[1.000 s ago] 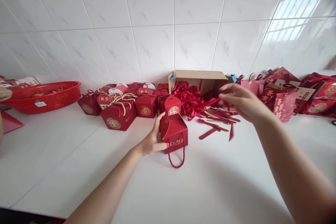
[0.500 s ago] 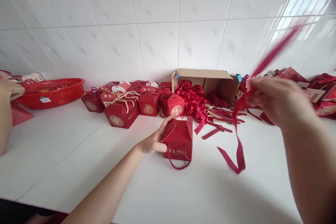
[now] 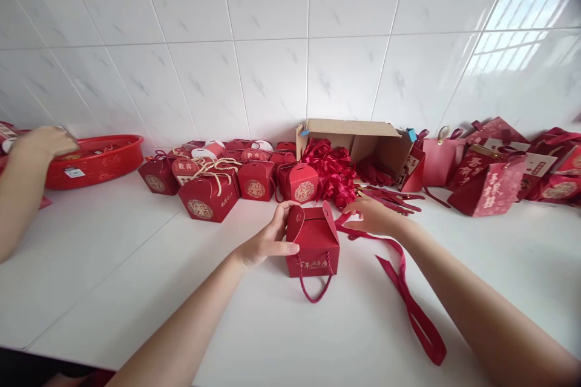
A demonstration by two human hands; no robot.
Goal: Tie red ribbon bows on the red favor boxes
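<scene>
A red gift box [image 3: 313, 245] stands upright at the centre of the white counter, its rope handle hanging down the front. My left hand [image 3: 271, 242] grips its left side, thumb on the front. To the right of the box, my right hand [image 3: 365, 216] has its fingers bent round one end of a dark red ribbon [image 3: 402, 278]. The rest of that ribbon trails over the counter toward the front right, ending in a loop. Just behind my right hand lie a heap of red ribbons [image 3: 327, 169] and several flat strips [image 3: 394, 198].
Several small red boxes [image 3: 210, 195] stand behind on the left. An open cardboard box [image 3: 354, 127] is against the tiled wall. Red bags [image 3: 492, 184] fill the right. Another person's hand [image 3: 48, 142] is at a red basin [image 3: 104, 160] on the far left.
My right hand has come down and left from the air to beside the box, bringing the ribbon. The box has shifted slightly right. The other person's hand has moved right, over the basin.
</scene>
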